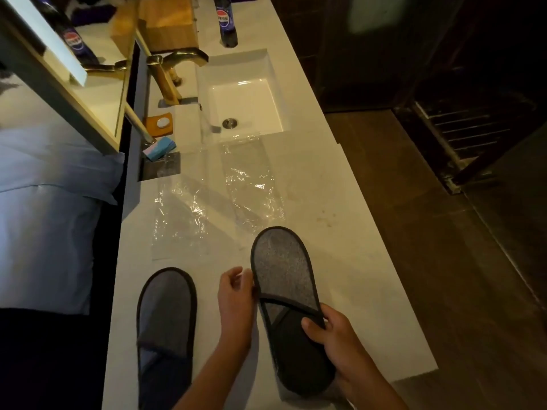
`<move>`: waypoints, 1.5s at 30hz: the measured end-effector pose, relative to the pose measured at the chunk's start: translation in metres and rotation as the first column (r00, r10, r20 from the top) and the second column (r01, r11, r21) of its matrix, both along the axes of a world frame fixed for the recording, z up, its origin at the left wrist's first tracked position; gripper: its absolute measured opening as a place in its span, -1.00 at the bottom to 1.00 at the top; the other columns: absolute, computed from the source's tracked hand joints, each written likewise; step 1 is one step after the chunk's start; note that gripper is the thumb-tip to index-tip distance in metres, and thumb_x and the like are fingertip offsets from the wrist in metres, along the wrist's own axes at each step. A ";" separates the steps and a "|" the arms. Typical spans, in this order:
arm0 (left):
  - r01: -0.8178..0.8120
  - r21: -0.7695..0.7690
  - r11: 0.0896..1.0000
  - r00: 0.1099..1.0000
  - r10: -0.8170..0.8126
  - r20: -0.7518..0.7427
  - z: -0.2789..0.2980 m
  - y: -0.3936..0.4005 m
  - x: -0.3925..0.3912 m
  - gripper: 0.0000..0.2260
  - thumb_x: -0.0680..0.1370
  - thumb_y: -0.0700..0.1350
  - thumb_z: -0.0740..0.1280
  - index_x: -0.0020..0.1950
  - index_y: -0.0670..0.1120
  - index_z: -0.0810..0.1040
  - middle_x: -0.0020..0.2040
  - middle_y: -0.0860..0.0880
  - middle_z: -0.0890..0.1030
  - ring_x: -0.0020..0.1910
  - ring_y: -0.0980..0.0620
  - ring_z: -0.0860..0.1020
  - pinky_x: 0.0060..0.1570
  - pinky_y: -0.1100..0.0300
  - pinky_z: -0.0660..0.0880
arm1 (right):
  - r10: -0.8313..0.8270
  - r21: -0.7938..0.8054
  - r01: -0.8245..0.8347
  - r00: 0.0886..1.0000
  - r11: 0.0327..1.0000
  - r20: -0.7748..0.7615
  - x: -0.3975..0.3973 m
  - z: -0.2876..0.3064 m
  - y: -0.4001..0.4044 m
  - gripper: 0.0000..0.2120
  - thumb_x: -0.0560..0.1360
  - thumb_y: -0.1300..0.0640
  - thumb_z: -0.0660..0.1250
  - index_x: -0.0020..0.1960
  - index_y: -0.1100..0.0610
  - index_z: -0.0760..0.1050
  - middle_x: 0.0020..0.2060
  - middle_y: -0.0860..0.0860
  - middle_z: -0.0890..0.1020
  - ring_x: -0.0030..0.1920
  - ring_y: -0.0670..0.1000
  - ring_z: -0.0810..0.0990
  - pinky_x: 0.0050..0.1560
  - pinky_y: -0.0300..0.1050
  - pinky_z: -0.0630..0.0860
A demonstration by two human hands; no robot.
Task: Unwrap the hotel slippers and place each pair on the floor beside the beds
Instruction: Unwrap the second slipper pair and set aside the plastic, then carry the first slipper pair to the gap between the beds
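Two grey slippers with black trim are out of their wrappers on the white vanity counter. One slipper lies flat at the near left. The other slipper is lifted slightly, toe pointing away. My right hand grips its heel end and strap. My left hand pinches its left edge near the strap. Two empty clear plastic wrappers lie flat on the counter beyond the slippers.
A white sink with a brass faucet sits further along the counter. A cola bottle, a wooden box and a soap dish stand at the back. Dark floor lies right; a mirror left.
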State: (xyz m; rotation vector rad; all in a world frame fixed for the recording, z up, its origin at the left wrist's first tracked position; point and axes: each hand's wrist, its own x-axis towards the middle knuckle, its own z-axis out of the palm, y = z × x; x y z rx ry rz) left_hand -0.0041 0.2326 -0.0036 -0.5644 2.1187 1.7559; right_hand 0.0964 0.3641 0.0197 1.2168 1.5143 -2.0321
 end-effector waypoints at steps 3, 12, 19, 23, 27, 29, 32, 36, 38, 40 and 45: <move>-0.048 0.134 0.990 0.988 0.027 0.154 -0.003 -0.002 0.027 -0.75 0.62 -0.01 0.24 0.23 -0.11 0.50 0.09 -0.11 0.61 0.07 -0.03 0.62 -0.05 0.13 0.60 | 0.038 0.038 -0.038 0.999 0.999 -0.010 0.005 -0.005 -0.004 -0.88 0.53 0.19 0.37 0.04 0.03 0.59 -0.03 0.06 0.73 0.01 0.09 0.69 0.15 0.14 0.61; -0.003 0.174 0.985 0.980 -0.032 0.197 -0.006 -0.017 0.044 -0.82 0.57 -0.16 0.36 0.13 -0.21 0.59 -0.07 -0.19 0.73 -0.03 -0.10 0.71 0.06 -0.09 0.64 | 0.078 0.037 -0.076 0.996 0.996 -0.049 0.013 -0.031 -0.012 -0.89 0.51 0.14 0.40 0.03 0.11 0.61 -0.01 0.14 0.73 0.01 0.13 0.71 0.15 0.18 0.60; 0.052 0.145 0.988 0.994 -0.065 0.088 0.005 -0.043 0.058 -0.81 0.55 -0.13 0.39 0.14 -0.13 0.59 -0.03 -0.11 0.73 -0.01 -0.02 0.71 -0.02 0.09 0.65 | 0.238 0.213 -0.197 0.954 0.957 -0.185 -0.010 -0.011 -0.016 -0.85 0.55 0.11 0.35 0.11 0.08 0.56 -0.05 0.02 0.72 -0.09 -0.04 0.72 -0.15 -0.15 0.66; -0.002 0.126 0.992 1.000 0.002 0.001 0.017 -0.076 0.064 -0.80 0.53 -0.12 0.41 0.14 -0.09 0.57 -0.02 -0.09 0.72 -0.01 0.01 0.71 -0.04 0.13 0.65 | 0.330 0.230 -0.278 0.916 0.933 -0.230 -0.020 0.004 -0.040 -0.85 0.53 0.11 0.37 0.10 0.05 0.58 -0.07 0.00 0.73 -0.11 -0.06 0.73 -0.09 -0.07 0.68; -0.077 0.102 0.992 0.996 0.081 -0.033 0.027 -0.124 0.075 -0.73 0.53 -0.12 0.41 0.22 -0.12 0.53 -0.04 -0.09 0.74 -0.02 0.02 0.71 0.04 0.03 0.65 | 0.424 0.216 -0.377 0.872 0.901 -0.246 -0.027 0.015 -0.085 -0.86 0.52 0.07 0.38 0.07 0.01 0.59 -0.07 0.03 0.74 -0.07 0.00 0.73 -0.01 0.06 0.68; -0.135 0.095 0.986 0.989 0.139 -0.041 0.032 -0.154 0.084 -0.72 0.53 -0.09 0.41 0.23 -0.08 0.54 -0.03 -0.05 0.74 -0.02 0.04 0.71 0.06 0.00 0.64 | 0.475 0.212 -0.430 0.841 0.878 -0.259 -0.028 0.022 -0.115 -0.86 0.52 0.07 0.38 0.08 0.02 0.58 -0.07 0.02 0.73 -0.07 0.00 0.73 0.00 0.05 0.68; -0.221 0.140 0.965 0.972 0.229 -0.052 0.040 -0.208 0.105 -0.83 0.54 -0.13 0.39 0.13 -0.03 0.58 -0.05 -0.06 0.73 -0.05 0.04 0.71 -0.03 0.06 0.66 | 0.552 0.227 -0.505 0.789 0.833 -0.269 -0.024 0.027 -0.169 -0.86 0.52 0.14 0.38 0.09 0.07 0.59 -0.09 0.02 0.73 -0.11 -0.03 0.73 -0.02 0.00 0.68; -0.350 0.181 0.919 0.925 0.369 -0.088 0.050 -0.289 0.140 -0.85 0.54 -0.18 0.39 0.10 -0.06 0.59 -0.14 -0.04 0.74 -0.14 0.04 0.72 -0.18 0.20 0.63 | 0.657 0.254 -0.606 0.700 0.753 -0.279 -0.011 0.030 -0.258 -0.77 0.52 0.13 0.39 0.17 0.12 0.58 0.00 0.03 0.72 0.01 0.04 0.71 0.07 0.06 0.65; -0.421 0.196 0.886 0.891 0.444 -0.095 0.051 -0.331 0.160 -0.83 0.53 -0.19 0.41 0.11 -0.08 0.59 -0.12 -0.08 0.73 -0.12 0.02 0.72 -0.15 0.18 0.64 | 0.705 0.252 -0.659 0.657 0.709 -0.267 -0.002 0.029 -0.305 -0.77 0.51 0.09 0.40 0.15 0.13 0.58 0.00 0.05 0.72 0.00 0.06 0.71 0.05 0.10 0.66; -0.494 0.211 0.844 0.847 0.522 -0.104 0.050 -0.371 0.181 -0.81 0.52 -0.20 0.42 0.13 -0.11 0.59 -0.10 -0.09 0.73 -0.11 0.03 0.72 -0.18 0.24 0.62 | 0.743 0.262 -0.696 0.609 0.668 -0.277 0.008 0.029 -0.352 -0.67 0.46 -0.01 0.45 0.16 0.11 0.58 0.03 0.06 0.72 0.02 0.08 0.71 0.07 0.13 0.65; -0.653 0.253 0.714 0.704 0.695 -0.143 0.049 -0.459 0.236 -0.66 0.53 -0.25 0.40 0.30 -0.17 0.53 -0.11 0.02 0.76 -0.10 0.09 0.72 -0.20 0.31 0.60 | 0.841 0.216 -0.824 0.460 0.524 -0.284 0.031 0.022 -0.455 -0.81 0.51 0.12 0.41 0.10 0.13 0.60 -0.01 0.09 0.73 0.00 0.11 0.71 0.09 0.18 0.63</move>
